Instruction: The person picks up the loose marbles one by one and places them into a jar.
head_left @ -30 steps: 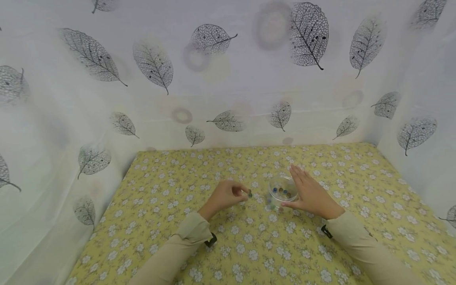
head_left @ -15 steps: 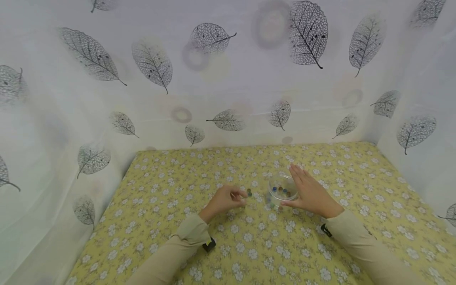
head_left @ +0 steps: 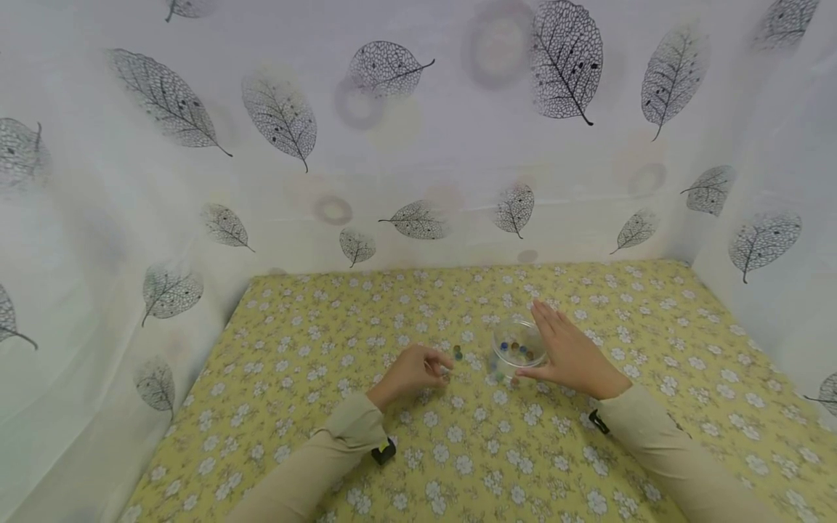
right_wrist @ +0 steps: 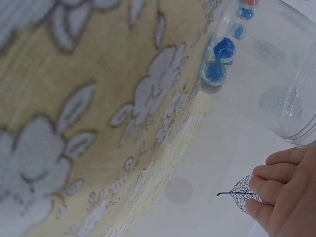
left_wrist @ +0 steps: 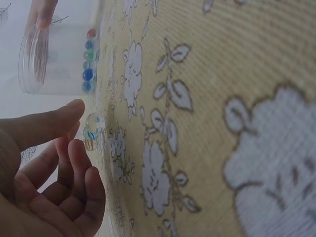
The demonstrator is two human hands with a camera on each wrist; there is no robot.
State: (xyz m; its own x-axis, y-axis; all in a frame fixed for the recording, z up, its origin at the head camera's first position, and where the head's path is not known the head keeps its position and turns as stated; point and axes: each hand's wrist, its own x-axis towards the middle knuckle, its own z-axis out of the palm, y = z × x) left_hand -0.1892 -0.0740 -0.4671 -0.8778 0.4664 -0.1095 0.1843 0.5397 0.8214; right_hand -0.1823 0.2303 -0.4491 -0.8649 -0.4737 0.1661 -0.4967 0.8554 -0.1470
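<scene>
A clear plastic jar (head_left: 521, 328) with a threaded rim stands upright on the cloth, several glass marbles (left_wrist: 88, 74) on its bottom. My right hand (head_left: 575, 361) holds the jar from the right, thumb at the near side and fingers at the far side; in the right wrist view, my fingers lie beside the rim. Left of the jar, my left hand (head_left: 415, 374) is low over the cloth with fingers bent and thumb extended. Just beyond its fingertips in the left wrist view lie a clear marble (left_wrist: 96, 123) and two coloured marbles (left_wrist: 89, 144); no marble is visibly pinched.
A yellow floral cloth (head_left: 314, 319) covers the table. White curtains with a leaf print (head_left: 418, 160) hang behind it and along both sides. A dark band (head_left: 383, 451) shows at the left cuff, and another (head_left: 598, 422) at the right.
My left hand has drawn back slightly toward me and to the left, away from the two coloured marbles, which stay in place. The right hand and jar have kept still.
</scene>
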